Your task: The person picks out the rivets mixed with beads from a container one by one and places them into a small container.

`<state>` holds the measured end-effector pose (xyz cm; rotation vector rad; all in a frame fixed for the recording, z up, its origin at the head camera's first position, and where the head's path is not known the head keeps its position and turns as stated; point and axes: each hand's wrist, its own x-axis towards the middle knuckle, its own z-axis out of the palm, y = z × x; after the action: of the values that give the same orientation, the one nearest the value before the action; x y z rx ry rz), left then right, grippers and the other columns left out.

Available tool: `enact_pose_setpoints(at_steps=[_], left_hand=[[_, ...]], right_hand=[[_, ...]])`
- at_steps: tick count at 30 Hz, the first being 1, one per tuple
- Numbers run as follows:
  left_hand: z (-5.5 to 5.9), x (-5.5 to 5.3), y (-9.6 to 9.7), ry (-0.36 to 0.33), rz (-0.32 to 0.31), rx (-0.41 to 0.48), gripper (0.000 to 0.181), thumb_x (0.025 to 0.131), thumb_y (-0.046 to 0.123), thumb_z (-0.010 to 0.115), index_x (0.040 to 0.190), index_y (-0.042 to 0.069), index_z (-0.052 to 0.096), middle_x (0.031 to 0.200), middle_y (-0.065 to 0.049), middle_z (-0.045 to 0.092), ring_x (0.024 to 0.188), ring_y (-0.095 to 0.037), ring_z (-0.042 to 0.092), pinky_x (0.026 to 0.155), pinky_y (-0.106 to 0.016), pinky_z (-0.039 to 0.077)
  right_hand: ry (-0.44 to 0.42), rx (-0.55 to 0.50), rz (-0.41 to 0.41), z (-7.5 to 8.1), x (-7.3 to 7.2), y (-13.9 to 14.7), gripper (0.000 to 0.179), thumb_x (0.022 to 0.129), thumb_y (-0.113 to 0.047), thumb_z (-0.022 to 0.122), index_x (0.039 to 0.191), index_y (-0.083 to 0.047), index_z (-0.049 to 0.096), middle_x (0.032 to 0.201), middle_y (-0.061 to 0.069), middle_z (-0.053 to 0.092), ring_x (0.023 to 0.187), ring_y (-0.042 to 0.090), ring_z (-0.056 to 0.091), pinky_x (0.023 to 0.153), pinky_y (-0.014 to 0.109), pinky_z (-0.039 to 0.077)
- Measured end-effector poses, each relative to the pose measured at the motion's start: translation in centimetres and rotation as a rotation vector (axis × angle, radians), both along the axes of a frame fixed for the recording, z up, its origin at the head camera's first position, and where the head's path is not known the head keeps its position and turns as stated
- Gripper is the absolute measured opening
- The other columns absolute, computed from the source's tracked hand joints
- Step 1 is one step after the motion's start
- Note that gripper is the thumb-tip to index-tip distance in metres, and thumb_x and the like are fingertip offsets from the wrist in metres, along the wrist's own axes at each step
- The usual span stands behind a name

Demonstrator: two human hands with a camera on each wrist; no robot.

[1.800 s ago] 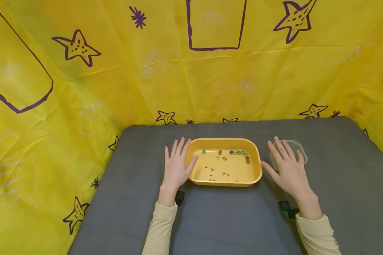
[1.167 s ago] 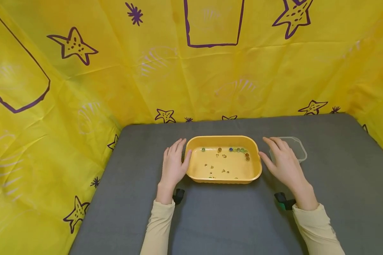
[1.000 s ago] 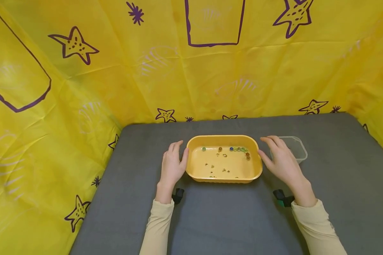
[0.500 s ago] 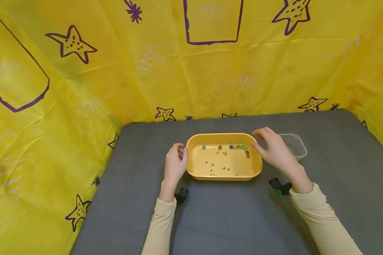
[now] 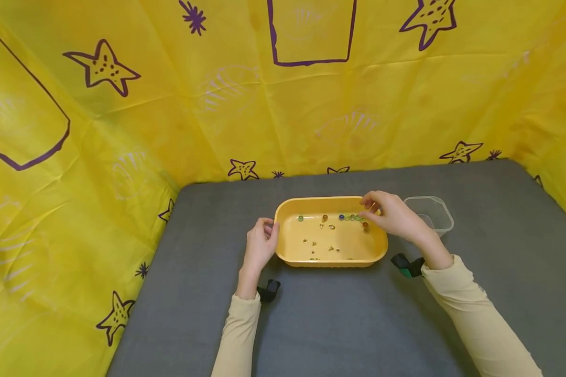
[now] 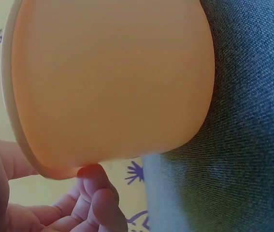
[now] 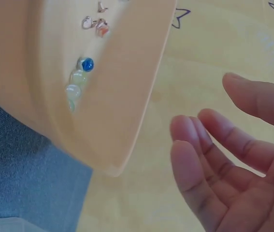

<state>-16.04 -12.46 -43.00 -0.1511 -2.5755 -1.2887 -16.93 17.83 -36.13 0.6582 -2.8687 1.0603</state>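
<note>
Several marbles (image 7: 78, 77) near right fingers (image 7: 189, 174)

On my head feed, soft, even light brightens the yellow fabric backdrop printed with purple stars (image 5: 236, 125), with faint shadows on the grey cloth-covered table (image 5: 339, 319) and a white glint inside the yellow rounded plastic tray (image 5: 330, 263). My left wrist picture is hazy and washed-out; my right is muted, with small highlights on the blue glass marble (image 7: 87, 64).
</note>
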Motion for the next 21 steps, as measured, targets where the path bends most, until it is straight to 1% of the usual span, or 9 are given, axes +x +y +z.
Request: enact_pose_setpoints(at_steps=[4, 8, 12, 15, 18, 21], left_hand=[[-0.3, -0.2, -0.3, -0.039, -0.029, 0.029, 0.02, 0.089, 0.011, 0.058, 0.098, -0.007, 0.058, 0.071, -0.014, 0.06, 0.06, -0.022, 0.056, 0.057, -0.032, 0.047], [-0.4, -0.3, -0.5, -0.056, -0.054, 0.024, 0.019, 0.089, 0.01, 0.058, 0.098, -0.007, 0.058, 0.069, -0.013, 0.059, 0.058, -0.02, 0.054, 0.055, -0.03, 0.046], [-0.6, -0.4, -0.4, -0.038, -0.076, 0.01, 0.017, 0.089, 0.008, 0.057, 0.096, -0.007, 0.055, 0.064, -0.01, 0.057, 0.053, -0.015, 0.05, 0.051, -0.027, 0.043], [-0.9, -0.4, -0.3, -0.014, -0.08, -0.007, 0.015, 0.089, 0.006, 0.056, 0.095, -0.007, 0.053, 0.06, -0.008, 0.053, 0.051, -0.013, 0.045, 0.049, -0.025, 0.04], [-1.0, -0.4, -0.3, 0.002, -0.077, -0.022, 0.013, 0.089, 0.005, 0.056, 0.094, -0.007, 0.052, 0.058, -0.006, 0.05, 0.049, -0.012, 0.042, 0.048, -0.024, 0.037], [-1.1, -0.3, -0.3, -0.003, -0.074, -0.028, 0.013, 0.09, 0.006, 0.055, 0.094, -0.006, 0.051, 0.058, -0.004, 0.047, 0.049, -0.011, 0.04, 0.047, -0.023, 0.035]], right_hand=[[-0.024, 0.017, 0.019, -0.2, -0.4, -0.1, 0.017, 0.084, -0.007, 0.066, 0.095, 0.004, 0.061, 0.088, 0.013, 0.063, 0.079, 0.026, 0.059, 0.07, 0.039, 0.049], [-0.057, 0.033, 0.037, -0.4, -0.9, -0.2, 0.017, 0.083, -0.008, 0.067, 0.094, 0.004, 0.062, 0.083, 0.01, 0.063, 0.076, 0.023, 0.058, 0.066, 0.035, 0.047], [-0.128, 0.045, 0.064, -0.5, -1.3, -0.4, 0.017, 0.083, -0.007, 0.067, 0.094, 0.004, 0.062, 0.08, 0.008, 0.062, 0.072, 0.021, 0.057, 0.065, 0.033, 0.046], [-0.179, 0.057, 0.086, -0.6, -1.6, -0.6, 0.015, 0.084, -0.007, 0.066, 0.094, 0.004, 0.062, 0.08, 0.007, 0.062, 0.071, 0.021, 0.057, 0.064, 0.032, 0.046], [-0.21, 0.067, 0.102, -0.7, -1.8, -0.8, 0.014, 0.084, -0.008, 0.065, 0.093, 0.003, 0.062, 0.081, 0.008, 0.062, 0.071, 0.02, 0.056, 0.064, 0.031, 0.045], [-0.227, 0.076, 0.112, -1.0, -1.9, -1.0, 0.014, 0.084, -0.008, 0.065, 0.092, 0.003, 0.062, 0.082, 0.008, 0.062, 0.071, 0.019, 0.055, 0.064, 0.03, 0.045]])
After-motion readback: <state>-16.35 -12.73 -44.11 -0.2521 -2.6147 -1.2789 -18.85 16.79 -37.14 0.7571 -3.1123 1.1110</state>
